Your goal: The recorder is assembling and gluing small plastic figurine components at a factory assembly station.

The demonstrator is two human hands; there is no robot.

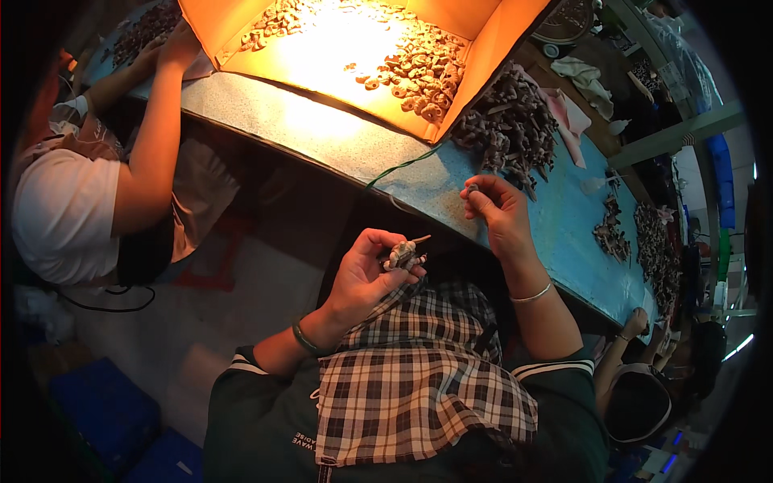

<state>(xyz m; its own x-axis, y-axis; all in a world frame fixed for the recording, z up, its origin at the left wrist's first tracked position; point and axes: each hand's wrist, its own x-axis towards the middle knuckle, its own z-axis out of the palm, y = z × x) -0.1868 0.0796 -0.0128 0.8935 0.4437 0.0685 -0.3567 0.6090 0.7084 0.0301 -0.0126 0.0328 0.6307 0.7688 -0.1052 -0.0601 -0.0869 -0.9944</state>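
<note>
bench (555, 233) ran ahead | carton (493, 56) stood lit on it | left hand (366, 270) closed round knobbly cluster (403, 257), below bench edge | right hand (501, 213) pinched small dark piece (473, 190) | risk: slack pinch could have dropped piece

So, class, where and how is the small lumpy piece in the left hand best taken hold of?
Probably by its thin, stick-like tip, pinched from the upper right: it juts clear on that side, while the left hand wraps the small lumpy piece from the lower left.
</note>
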